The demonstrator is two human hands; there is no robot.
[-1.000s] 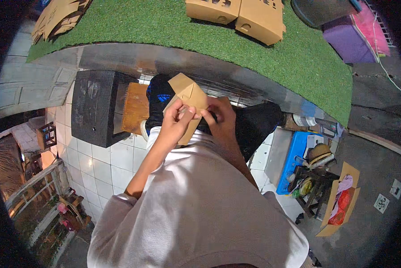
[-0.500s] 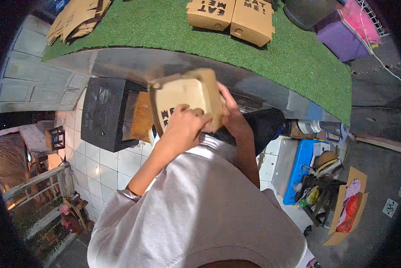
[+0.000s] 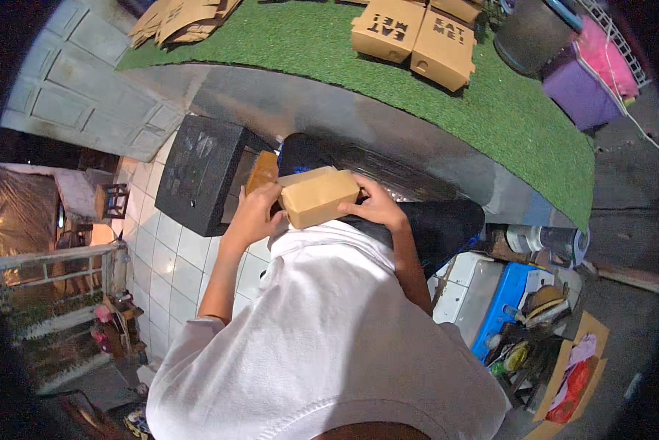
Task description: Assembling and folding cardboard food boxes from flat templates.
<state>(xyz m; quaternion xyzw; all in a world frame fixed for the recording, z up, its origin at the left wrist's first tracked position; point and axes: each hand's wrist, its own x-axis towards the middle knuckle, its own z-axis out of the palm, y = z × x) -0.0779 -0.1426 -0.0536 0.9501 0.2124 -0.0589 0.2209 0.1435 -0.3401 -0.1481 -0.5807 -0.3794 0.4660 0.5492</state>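
Just above my lap, a brown cardboard food box (image 3: 320, 199) is held between both hands. Its walls stand up and folded, and part of its inside shows at the far side. My left hand (image 3: 258, 213) grips the box's left end, thumb on the near side. At the right end my right hand (image 3: 373, 202) pinches the corner, fingers behind and thumb in front. On the green turf-covered table (image 3: 307, 55) beyond stand closed boxes of the same kind (image 3: 389, 33), with black print on their lids. Flat unfolded box blanks (image 3: 179, 20) lie piled at the table's far left.
A black speaker-like cabinet (image 3: 197, 176) stands on the tiled floor to my left. On the table's right are a dark bucket (image 3: 532, 37) and a purple container (image 3: 580, 89). To my lower right sit a blue-edged cooler (image 3: 502, 301) and an open carton (image 3: 575, 374) with red plastic.
The box has turned and tipped, so its outer wall now faces me and its printed lid is out of sight. My left hand has moved from its middle to its left end.
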